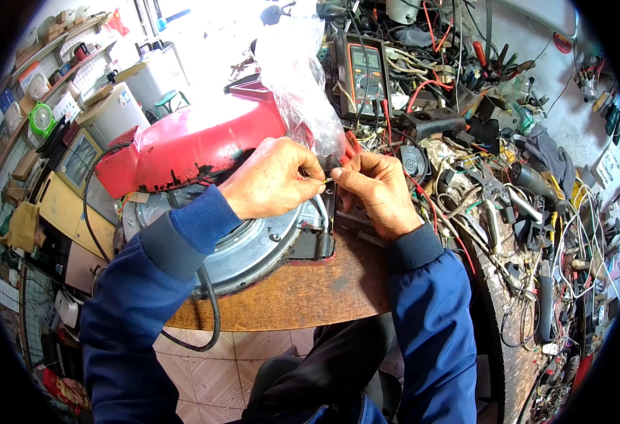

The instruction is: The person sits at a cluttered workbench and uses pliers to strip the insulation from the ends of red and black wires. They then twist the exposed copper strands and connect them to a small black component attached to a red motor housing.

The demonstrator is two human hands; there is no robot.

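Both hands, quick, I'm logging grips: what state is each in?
Left hand: closed, pinching a tiny yellowish piece.
Right hand: closed at the same piece; hold unclear.

From here I count two bare hands, two blue sleeves, one red housing, one multimeter, one green fan, one stool.
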